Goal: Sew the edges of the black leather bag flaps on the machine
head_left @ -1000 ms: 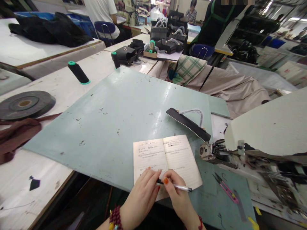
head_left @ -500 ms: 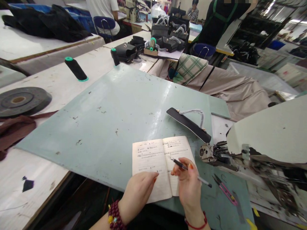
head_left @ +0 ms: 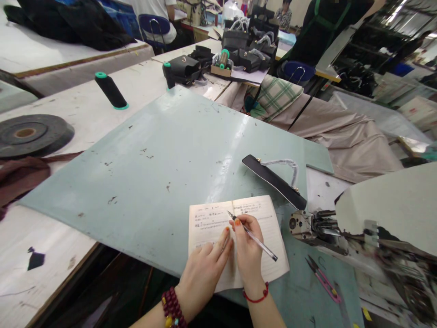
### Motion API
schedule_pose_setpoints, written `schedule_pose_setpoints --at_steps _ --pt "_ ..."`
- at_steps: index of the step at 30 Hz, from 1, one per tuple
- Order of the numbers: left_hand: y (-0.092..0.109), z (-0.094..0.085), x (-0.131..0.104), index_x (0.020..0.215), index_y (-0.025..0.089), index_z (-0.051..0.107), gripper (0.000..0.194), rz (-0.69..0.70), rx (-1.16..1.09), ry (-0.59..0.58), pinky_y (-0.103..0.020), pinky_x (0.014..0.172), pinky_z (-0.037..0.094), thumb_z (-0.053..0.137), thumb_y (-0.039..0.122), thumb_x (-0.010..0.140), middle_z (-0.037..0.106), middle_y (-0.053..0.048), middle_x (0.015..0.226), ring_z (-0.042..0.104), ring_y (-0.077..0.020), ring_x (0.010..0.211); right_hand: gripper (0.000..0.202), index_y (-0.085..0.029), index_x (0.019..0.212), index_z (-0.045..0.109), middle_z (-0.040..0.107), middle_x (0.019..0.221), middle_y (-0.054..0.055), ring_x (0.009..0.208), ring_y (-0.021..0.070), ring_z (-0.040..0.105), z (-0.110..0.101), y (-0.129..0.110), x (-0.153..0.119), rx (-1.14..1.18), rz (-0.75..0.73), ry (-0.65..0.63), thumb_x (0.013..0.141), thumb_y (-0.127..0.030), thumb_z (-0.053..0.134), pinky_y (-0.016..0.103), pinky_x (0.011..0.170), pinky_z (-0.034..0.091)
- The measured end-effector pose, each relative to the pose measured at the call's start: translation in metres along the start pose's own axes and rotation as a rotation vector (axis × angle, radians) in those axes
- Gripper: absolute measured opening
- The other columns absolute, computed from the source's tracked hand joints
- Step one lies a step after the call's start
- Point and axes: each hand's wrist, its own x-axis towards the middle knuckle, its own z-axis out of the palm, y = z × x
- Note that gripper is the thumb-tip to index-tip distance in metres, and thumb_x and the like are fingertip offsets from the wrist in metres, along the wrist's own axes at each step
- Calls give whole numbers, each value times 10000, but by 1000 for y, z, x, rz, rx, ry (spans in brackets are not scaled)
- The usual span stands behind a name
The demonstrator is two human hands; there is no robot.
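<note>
An open notebook [head_left: 273, 228] with handwritten lines lies on the pale green board [head_left: 164, 173] in front of me. Between the fingers of my right hand [head_left: 248, 246] is a clear-barrelled pen [head_left: 261, 243], its tip pointing up and left over the inner edge of the left page. My left hand [head_left: 205, 264] rests flat on the lower left page with fingers stretched out, beside the right hand. Beyond the notebook lies a black bag flap [head_left: 273, 180] with a plastic-wrapped handle [head_left: 285, 163].
A sewing machine [head_left: 385, 218] stands at the right, with pink thread snips [head_left: 322, 279] nearby. Black thread cones [head_left: 111, 90] and a dark round reel [head_left: 51, 134] are on the left. Black handbags [head_left: 235, 38] stand at the back, where other people sit.
My right hand has moved left with the pen, from the right page toward the notebook's fold, and the pen tip now points to the left page. My left hand's fingers have stretched forward.
</note>
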Motion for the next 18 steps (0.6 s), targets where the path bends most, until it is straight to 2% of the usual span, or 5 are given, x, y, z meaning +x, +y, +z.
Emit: schedule_pose_setpoints --at_steps 3,6,10,18 --pt "0 -1 -3 1447 132 421 697 4 11 -8 -357 645 570 487 5 765 416 -169 1521 609 -215 796 111 -181 903 599 629 868 31 818 168 618 0 -2 1 -171 -92 -78 922 -290 586 285 770 519" --pt "0 0 -2 1432 146 448 677 -16 0 -9 -351 639 563 490 17 768 441 -154 1509 602 -209 781 116 -184 814 569 599 756 7 697 150 581 -1 2 2 -309 -156 -62 908 -250 580 252 654 489" --pt "-2 5 -1 1443 142 436 690 -18 -16 11 -354 635 581 518 18 769 431 -136 1521 603 -207 775 223 -193 708 502 517 624 -29 560 121 496 -4 11 4 -408 -196 -76 922 -242 538 230 540 403" --pt "-3 7 -4 1451 139 422 635 -22 -90 7 -382 662 607 544 56 834 500 -151 1464 612 -211 785 268 -194 661 453 474 586 -38 539 113 451 -3 14 4 -510 -239 -136 926 -208 492 232 548 348"
